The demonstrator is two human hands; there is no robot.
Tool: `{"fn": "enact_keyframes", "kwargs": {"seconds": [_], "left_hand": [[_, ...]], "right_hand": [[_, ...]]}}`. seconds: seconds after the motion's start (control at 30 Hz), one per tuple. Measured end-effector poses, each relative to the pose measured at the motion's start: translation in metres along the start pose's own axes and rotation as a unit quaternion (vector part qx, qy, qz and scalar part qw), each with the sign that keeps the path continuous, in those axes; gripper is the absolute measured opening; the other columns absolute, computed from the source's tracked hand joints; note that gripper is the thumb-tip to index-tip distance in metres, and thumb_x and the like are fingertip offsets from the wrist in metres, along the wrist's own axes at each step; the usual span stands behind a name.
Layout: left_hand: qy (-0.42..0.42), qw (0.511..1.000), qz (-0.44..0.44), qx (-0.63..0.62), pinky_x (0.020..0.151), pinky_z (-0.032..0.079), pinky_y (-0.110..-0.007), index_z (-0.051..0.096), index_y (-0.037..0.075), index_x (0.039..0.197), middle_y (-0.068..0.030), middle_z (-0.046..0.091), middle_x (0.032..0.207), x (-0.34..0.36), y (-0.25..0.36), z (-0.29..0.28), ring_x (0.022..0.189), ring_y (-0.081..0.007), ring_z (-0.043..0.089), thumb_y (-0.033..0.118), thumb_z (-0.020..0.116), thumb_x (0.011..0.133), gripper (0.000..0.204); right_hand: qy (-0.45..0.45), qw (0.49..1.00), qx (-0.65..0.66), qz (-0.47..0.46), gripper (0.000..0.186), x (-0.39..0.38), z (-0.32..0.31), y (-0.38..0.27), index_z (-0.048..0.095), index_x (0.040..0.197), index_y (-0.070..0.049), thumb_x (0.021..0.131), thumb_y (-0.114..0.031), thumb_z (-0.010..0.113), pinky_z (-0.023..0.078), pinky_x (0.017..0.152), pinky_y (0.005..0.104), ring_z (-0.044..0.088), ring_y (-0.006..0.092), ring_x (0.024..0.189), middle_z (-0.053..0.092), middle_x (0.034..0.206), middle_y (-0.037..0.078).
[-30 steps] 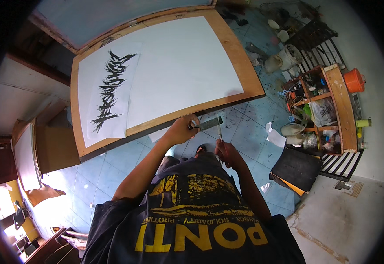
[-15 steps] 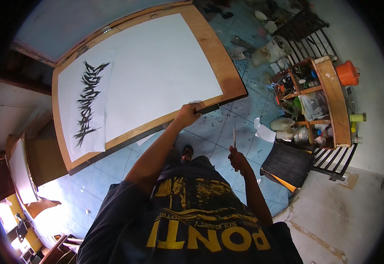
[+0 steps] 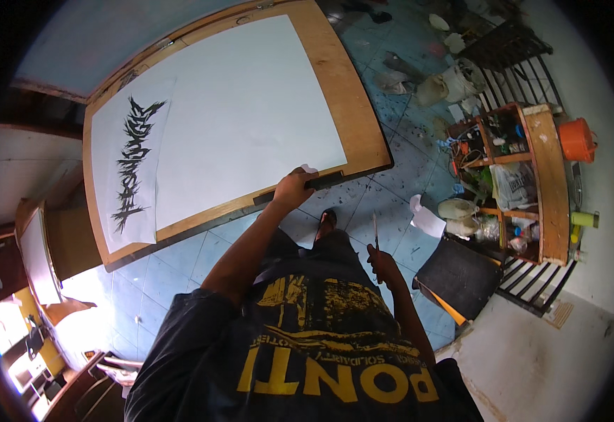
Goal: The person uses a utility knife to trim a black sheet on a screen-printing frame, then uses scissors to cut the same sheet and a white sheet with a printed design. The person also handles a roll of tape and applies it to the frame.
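Blue tiled floor (image 3: 131,302), dark-flecked in places, spread beneath the whole scene. Upon it stood a wide counter (image 3: 364,133) with a wooden top and a dark near edge. A large white sheet (image 3: 243,98) covered most of this top, leaving a brown border. The person stood at the near side in a dark shirt (image 3: 335,352) printed in yellow. To the right, a wooden shelf unit (image 3: 549,190) held bags and assorted small items in its compartments. A flat black case (image 3: 459,274) lay just below it. A smaller sheet (image 3: 134,162), bearing spiky black lettering, rested on the left part of the white sheet. An orange bucket (image 3: 577,139) sat just beside the shelf unit, and a loose white paper (image 3: 428,220) lay near the black case.

The left hand (image 3: 293,189) was at the counter's near edge, its grip closed over a dark flat strip (image 3: 333,178) running along that edge. The right hand (image 3: 383,267), well apart from the counter, pinched a slim tool (image 3: 375,231), upper end pointing toward the counter; its exact kind could not be told.
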State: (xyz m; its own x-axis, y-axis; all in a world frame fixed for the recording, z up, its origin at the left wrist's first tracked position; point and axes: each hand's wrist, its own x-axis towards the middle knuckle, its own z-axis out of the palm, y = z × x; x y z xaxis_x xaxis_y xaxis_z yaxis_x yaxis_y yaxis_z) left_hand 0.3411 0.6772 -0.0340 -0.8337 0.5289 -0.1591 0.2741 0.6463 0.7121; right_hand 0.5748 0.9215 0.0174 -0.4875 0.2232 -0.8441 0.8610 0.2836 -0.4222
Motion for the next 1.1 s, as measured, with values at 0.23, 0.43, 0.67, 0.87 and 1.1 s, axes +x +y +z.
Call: {"fn": "enact_keyframes", "kwargs": {"seconds": [0.23,0.43,0.67,0.87,1.1], "left_hand": [[0.027,0.999,-0.032,0.027,0.088,0.05,-0.04,0.065,0.017,0.116,-0.0107,0.062,0.105,0.003,0.007,0.015,0.103,-0.0301,0.06,0.014,0.072,0.073,0.043],[0.085,0.996,-0.006,0.024,0.088,0.049,-0.041,0.065,0.013,0.115,-0.0112,0.062,0.106,0.008,0.012,0.036,0.104,-0.0315,0.059,0.012,0.07,0.074,0.041],[0.086,0.996,-0.02,0.012,0.087,0.049,-0.042,0.066,0.013,0.114,-0.0113,0.063,0.104,0.014,0.016,0.042,0.102,-0.0326,0.059,0.012,0.07,0.074,0.04],[0.082,0.996,-0.044,-0.001,0.087,0.049,-0.042,0.066,0.014,0.112,-0.0108,0.063,0.103,0.01,0.021,0.04,0.102,-0.0319,0.059,0.012,0.071,0.073,0.04],[0.09,0.995,-0.048,-0.003,0.087,0.049,-0.042,0.064,0.017,0.114,-0.0105,0.062,0.105,0.005,0.029,0.038,0.104,-0.0319,0.059,0.013,0.072,0.073,0.042]], "right_hand": [[-0.035,0.998,-0.046,-0.036,0.076,0.028,-0.06,-0.005,0.06,0.088,0.004,0.086,-0.07,0.045,0.035,0.038,0.0303,0.042,0.0148,0.041,0.049,0.063,0.007],[-0.058,0.993,-0.088,-0.046,0.081,0.032,-0.082,-0.008,0.062,0.089,0.006,0.086,-0.072,0.041,0.041,0.05,0.0338,0.049,0.0194,0.05,0.053,0.065,0.01],[-0.062,0.981,-0.165,-0.078,0.083,0.061,-0.091,0.013,0.062,0.085,0.006,0.086,-0.074,0.039,0.045,0.06,0.0357,0.056,0.0231,0.061,0.058,0.067,0.013],[-0.052,0.981,-0.15,-0.114,0.084,0.064,-0.094,0.012,0.062,0.085,0.006,0.085,-0.075,0.04,0.045,0.06,0.0361,0.056,0.0226,0.058,0.058,0.067,0.013],[-0.076,0.982,-0.162,-0.06,0.078,0.053,-0.096,-0.009,0.065,0.096,0.006,0.09,-0.068,0.04,0.047,0.054,0.0364,0.056,0.0223,0.045,0.06,0.064,0.014]]}}
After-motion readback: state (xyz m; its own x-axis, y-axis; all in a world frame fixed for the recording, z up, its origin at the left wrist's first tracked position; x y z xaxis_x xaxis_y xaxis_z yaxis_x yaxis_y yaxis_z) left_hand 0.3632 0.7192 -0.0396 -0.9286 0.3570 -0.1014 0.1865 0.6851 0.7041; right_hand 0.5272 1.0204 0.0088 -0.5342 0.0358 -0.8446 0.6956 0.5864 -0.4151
